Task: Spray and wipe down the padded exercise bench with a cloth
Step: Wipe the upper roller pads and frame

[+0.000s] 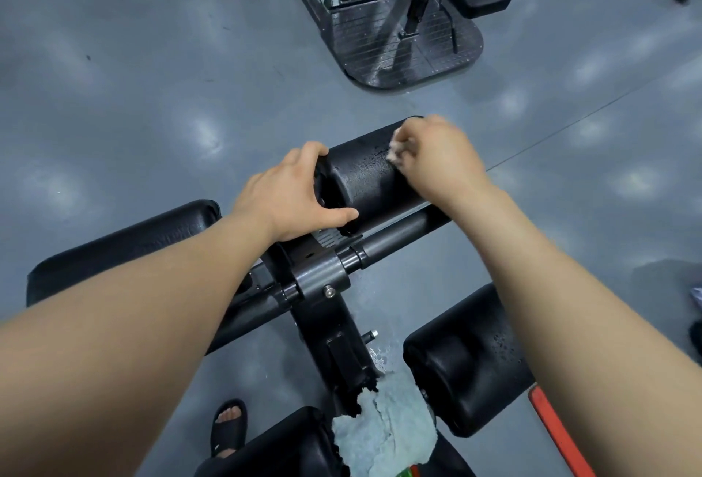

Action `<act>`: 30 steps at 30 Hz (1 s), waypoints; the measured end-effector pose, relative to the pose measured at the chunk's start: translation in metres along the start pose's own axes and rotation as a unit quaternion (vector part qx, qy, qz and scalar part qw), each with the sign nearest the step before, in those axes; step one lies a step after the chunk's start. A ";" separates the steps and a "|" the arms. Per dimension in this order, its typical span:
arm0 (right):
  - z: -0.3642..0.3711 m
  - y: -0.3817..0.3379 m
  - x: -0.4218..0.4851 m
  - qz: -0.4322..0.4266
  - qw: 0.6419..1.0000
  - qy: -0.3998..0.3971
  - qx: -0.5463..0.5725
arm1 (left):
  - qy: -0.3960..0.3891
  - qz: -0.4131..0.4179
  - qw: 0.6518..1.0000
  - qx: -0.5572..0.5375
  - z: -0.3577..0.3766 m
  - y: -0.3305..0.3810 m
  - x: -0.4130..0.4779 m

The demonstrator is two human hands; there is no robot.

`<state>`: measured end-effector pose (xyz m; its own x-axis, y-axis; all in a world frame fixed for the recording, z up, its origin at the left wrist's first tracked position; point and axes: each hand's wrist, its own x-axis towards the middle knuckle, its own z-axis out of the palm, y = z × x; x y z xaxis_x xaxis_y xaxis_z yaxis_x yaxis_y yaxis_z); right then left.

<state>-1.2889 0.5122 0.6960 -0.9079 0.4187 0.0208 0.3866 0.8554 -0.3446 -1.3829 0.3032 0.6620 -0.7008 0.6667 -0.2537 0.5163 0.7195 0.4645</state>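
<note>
The person leans over the black padded exercise bench (319, 283), whose dark metal frame runs up from the bottom edge of the view to a cross bar. On the right side of that bar sits a black cylindrical foam roller pad (364, 184), beaded with fine droplets. The left hand (288, 191) grips the roller's inner end, fingers curled over the top and thumb below. The right hand (437, 157) is curled in a fist round a small white wad (397, 153), apparently cloth or tissue, and presses it to the roller's top near the outer end. A larger crumpled pale blue-grey cloth (383, 435) lies at the bench's near end, between black pads, and neither hand touches it.

The step in hand looks to be wiping the sprayed roller. To do it well, the left hand should brace the roller so that it cannot spin under the pressure. The right hand should draw overlapping strokes along its length. The left hand can then turn the roller to bring the hidden underside up. The wad is small and will probably soak through quickly, so the larger cloth may serve better. The near right black roller pad (467, 362) also shows droplets and likely needs the same wiping.
</note>
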 end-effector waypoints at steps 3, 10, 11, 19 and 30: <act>-0.009 0.025 0.014 0.086 0.996 0.031 -0.021 | 0.005 0.006 1.000 0.001 0.001 0.000 -0.001; 0.007 -0.024 0.002 0.021 0.999 -0.010 0.027 | -0.007 -0.004 1.000 0.024 0.000 0.002 0.000; 0.012 -0.036 -0.003 -0.002 0.999 -0.024 0.032 | -0.007 -0.004 1.000 0.023 -0.001 0.002 0.000; 0.011 -0.016 0.003 -0.016 1.000 -0.009 -0.005 | -0.013 -0.001 1.000 0.015 -0.001 0.000 0.001; 0.022 -0.062 -0.014 -0.050 0.998 -0.032 -0.003 | -0.008 -0.005 1.000 0.011 -0.002 0.003 -0.001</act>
<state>-1.3038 0.4469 0.6966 -0.9503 0.3114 -0.0053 0.2948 0.8939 -0.3376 -1.3819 0.3042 0.6651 -0.6977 0.6628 -0.2718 0.5207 0.7298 0.4430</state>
